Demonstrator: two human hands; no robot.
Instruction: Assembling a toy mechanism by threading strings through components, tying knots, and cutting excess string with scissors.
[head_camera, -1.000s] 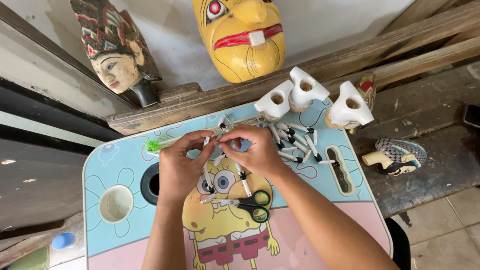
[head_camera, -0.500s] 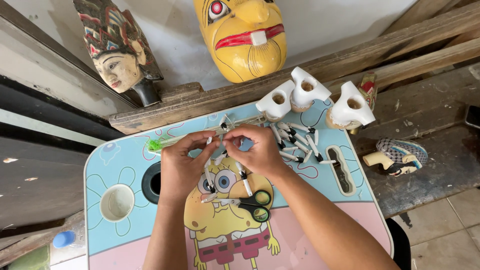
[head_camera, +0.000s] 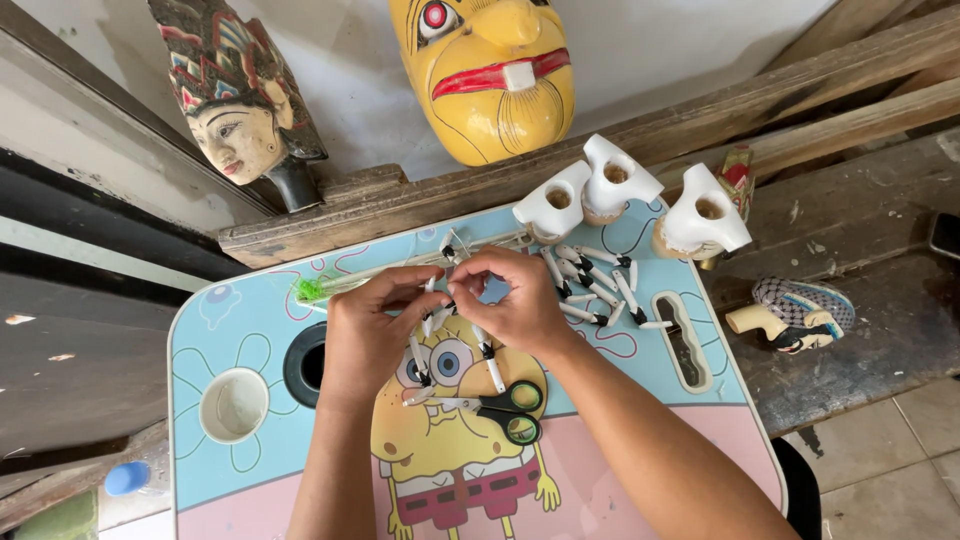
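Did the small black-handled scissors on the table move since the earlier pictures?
No. The small black-handled scissors lie at the same spot on the cartoon-printed table.

Two bare hands on my feed, left hand (head_camera: 368, 335) and right hand (head_camera: 520, 305). Both forearms are bare right down to the bottom edge, so I see no sleeves or cuffs. No gloves. I spot no rings, watch or wristbands on either wrist. Nails are short and plain where I can see them. Fingers are slim, knuckles visible. No clothing in view.
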